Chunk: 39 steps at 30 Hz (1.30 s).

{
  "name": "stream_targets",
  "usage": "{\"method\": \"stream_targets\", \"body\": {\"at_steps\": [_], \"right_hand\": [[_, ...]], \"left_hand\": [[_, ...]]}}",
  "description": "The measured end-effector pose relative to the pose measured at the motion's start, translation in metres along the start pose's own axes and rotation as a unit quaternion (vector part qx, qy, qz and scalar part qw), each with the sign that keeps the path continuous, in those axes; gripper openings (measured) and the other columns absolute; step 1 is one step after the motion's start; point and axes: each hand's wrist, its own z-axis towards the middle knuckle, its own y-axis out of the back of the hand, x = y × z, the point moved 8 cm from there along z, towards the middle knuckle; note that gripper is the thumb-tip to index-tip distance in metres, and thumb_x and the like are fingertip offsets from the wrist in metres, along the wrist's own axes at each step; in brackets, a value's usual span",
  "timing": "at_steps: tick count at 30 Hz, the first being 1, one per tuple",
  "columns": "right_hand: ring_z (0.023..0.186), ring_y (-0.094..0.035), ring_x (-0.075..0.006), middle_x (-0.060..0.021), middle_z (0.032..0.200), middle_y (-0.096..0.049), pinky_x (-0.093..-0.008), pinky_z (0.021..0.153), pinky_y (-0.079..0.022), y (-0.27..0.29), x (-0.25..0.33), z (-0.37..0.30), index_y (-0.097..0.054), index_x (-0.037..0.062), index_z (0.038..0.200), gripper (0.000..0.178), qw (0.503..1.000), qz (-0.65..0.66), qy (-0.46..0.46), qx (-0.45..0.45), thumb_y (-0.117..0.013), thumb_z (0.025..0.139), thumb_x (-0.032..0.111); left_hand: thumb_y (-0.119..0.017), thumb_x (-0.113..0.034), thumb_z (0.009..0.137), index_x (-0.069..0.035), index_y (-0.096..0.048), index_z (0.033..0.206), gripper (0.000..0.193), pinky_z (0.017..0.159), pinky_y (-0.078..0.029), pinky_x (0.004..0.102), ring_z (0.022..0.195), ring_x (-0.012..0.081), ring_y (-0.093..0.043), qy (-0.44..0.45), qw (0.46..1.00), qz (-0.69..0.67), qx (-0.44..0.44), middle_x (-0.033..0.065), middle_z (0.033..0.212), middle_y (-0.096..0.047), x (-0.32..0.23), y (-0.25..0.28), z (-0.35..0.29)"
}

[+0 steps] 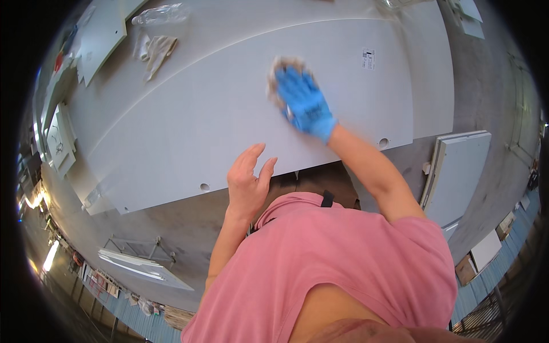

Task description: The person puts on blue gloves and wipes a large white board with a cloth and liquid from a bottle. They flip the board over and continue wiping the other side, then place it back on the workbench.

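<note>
A large pale grey panel (217,114) lies flat before me, with round holes near its front edge. My right hand (306,106), in a blue glove, presses a beige, fuzzy-looking rag (274,86) onto the panel's surface, right of the middle. Motion blurs the rag's outline a little. My left hand (249,177) is bare and hovers at the panel's front edge, thumb and fingers apart, with nothing in it. A white label (368,59) sticks to the panel to the right of the rag.
Beneath the panel is a larger pale surface (430,74). On it at the far left lie a pale glove (157,51) and a clear plastic bottle (161,14). Stacked boards (457,171) stand at the right; another board (143,267) rests at the lower left.
</note>
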Motion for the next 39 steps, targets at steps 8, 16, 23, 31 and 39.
{"method": "stream_targets", "body": {"at_steps": [8, 16, 23, 31, 39], "right_hand": [[0.146, -0.05, -0.0327, -0.0147, 0.155, -0.056, -0.051, 0.126, -0.029, 0.023, 0.044, -0.112, -0.062, 0.0093, 0.146, 0.053, 0.987, 0.081, 0.054, 0.124, -0.067, 0.093, 0.017], [0.147, -0.046, -0.0367, -0.0168, 0.157, -0.052, -0.0544, 0.123, -0.032, -0.01, -0.079, 0.078, -0.058, 0.0067, 0.146, 0.054, 0.992, -0.09, -0.009, -0.089, -0.065, 0.095, 0.023], [0.149, -0.046, -0.0351, -0.0158, 0.16, -0.05, -0.052, 0.126, -0.028, 0.04, 0.03, -0.086, -0.059, 0.005, 0.146, 0.056, 0.997, 0.051, 0.023, 0.058, -0.06, 0.09, 0.013], [0.145, -0.051, -0.0336, -0.0151, 0.153, -0.056, -0.0521, 0.123, -0.034, 0.035, 0.018, -0.06, -0.062, 0.0047, 0.142, 0.051, 0.998, 0.03, 0.045, 0.025, -0.065, 0.093, 0.018], [0.147, -0.047, -0.0355, -0.0157, 0.158, -0.05, -0.0541, 0.122, -0.033, -0.028, -0.035, 0.082, -0.053, 0.0079, 0.15, 0.063, 0.993, -0.011, -0.02, -0.115, -0.068, 0.094, 0.031]], "left_hand": [[-0.08, -0.01, 0.092, 0.004, -0.07, 0.122, 0.035, 0.094, -0.056, 0.0401, 0.106, 0.0325, -0.073, 0.042, 0.999, -0.002, 0.004, 0.0194, 0.116, -0.075, 0.017, 0.0, -0.013], [-0.08, -0.012, 0.092, 0.005, -0.07, 0.122, 0.036, 0.094, -0.056, 0.0417, 0.108, 0.0353, -0.072, 0.015, 0.999, 0.023, 0.025, 0.0207, 0.117, -0.075, 0.006, -0.014, -0.008], [-0.08, -0.014, 0.091, 0.003, -0.069, 0.121, 0.036, 0.093, -0.057, 0.0445, 0.11, 0.04, -0.07, 0.021, 0.999, 0.012, 0.04, 0.022, 0.119, -0.073, 0.008, -0.028, -0.019], [-0.079, -0.016, 0.093, 0.003, -0.069, 0.122, 0.037, 0.094, -0.057, 0.0442, 0.112, 0.0398, -0.07, 0.054, 0.997, 0.028, 0.048, 0.0226, 0.121, -0.073, 0.025, -0.035, -0.019], [-0.078, -0.017, 0.093, 0.004, -0.069, 0.122, 0.037, 0.097, -0.056, 0.0439, 0.113, 0.0395, -0.07, 0.042, 0.997, 0.035, 0.054, 0.0227, 0.122, -0.073, 0.016, -0.051, -0.009]]}}
